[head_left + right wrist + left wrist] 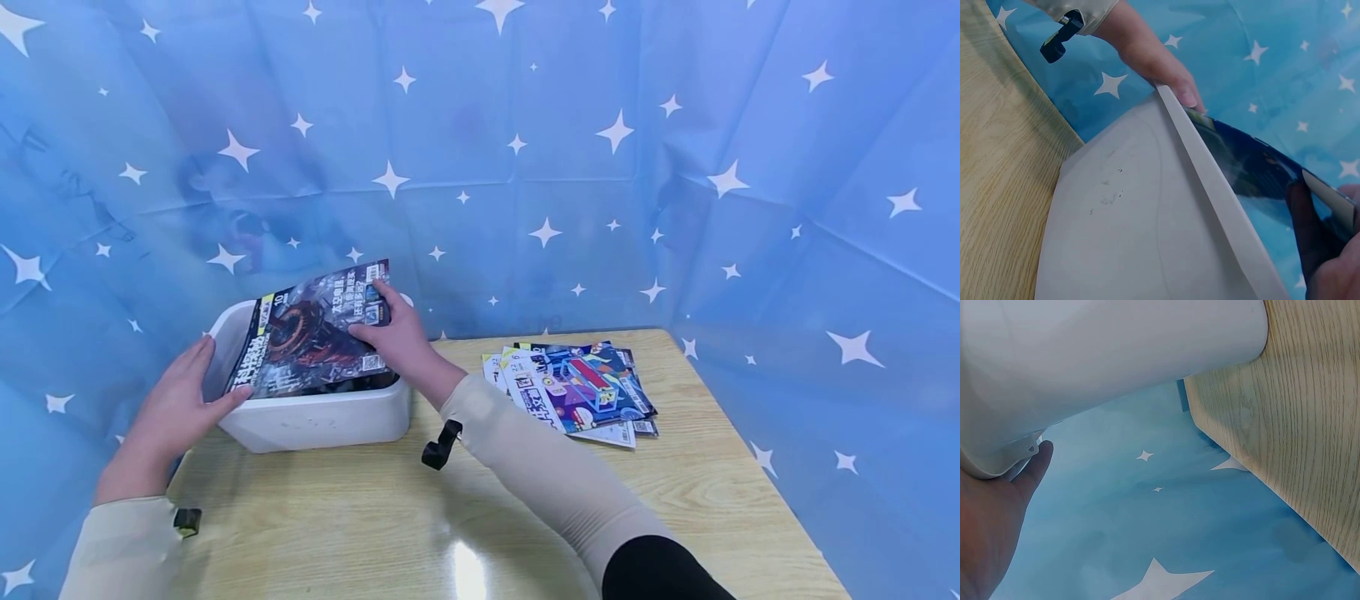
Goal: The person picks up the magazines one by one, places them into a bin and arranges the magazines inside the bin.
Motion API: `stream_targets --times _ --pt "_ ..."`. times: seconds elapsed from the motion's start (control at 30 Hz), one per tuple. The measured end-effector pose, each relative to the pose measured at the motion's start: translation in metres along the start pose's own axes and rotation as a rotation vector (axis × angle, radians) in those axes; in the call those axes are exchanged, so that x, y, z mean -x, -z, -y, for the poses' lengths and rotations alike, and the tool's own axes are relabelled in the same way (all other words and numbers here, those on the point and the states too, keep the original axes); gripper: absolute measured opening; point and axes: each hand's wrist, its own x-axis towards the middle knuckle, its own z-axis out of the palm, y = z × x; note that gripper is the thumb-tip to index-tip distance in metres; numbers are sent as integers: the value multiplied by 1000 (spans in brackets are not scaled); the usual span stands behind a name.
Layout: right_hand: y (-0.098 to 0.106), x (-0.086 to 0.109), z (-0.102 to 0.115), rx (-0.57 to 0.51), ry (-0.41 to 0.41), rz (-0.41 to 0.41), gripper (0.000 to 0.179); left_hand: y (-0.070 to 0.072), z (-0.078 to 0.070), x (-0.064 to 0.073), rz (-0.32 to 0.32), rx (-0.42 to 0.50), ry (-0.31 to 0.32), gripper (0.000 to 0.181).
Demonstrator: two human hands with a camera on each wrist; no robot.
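Observation:
A dark magazine [311, 337] with a ring-shaped picture lies tilted over the mouth of a white plastic bin [315, 425]. My right hand [405, 337] holds its right edge, thumb on the cover and fingers behind; the right wrist view shows this pinch [1332, 269] from the side, above the bin's rim. At the bin's left end, my left hand [176, 400] grips the rim, its thumb reaching over the front corner by the magazine's lower left corner. In the left wrist view, the fingers of that hand [991, 531] lie against the bin's outside under the rim.
A loose stack of several magazines [577, 387], a colourful one on top, lies on the right half of the wooden table [360, 517]. Blue cloth [465, 125] with white stars hangs behind and along both sides. The bin stands near the table's left edge.

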Motion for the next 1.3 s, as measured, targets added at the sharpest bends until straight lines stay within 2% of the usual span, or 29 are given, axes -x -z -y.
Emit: stream_targets --times 0.3,0.67,1.3 --pt "-6 4 4 -20 -12 -9 86 0 2 -1 0 -10 -6 114" --pt "-10 3 -1 20 -8 -7 85 -2 5 -1 -10 -9 -36 112" --pt "-14 2 -6 46 -36 -12 80 -2 8 -3 -8 -7 -34 113"
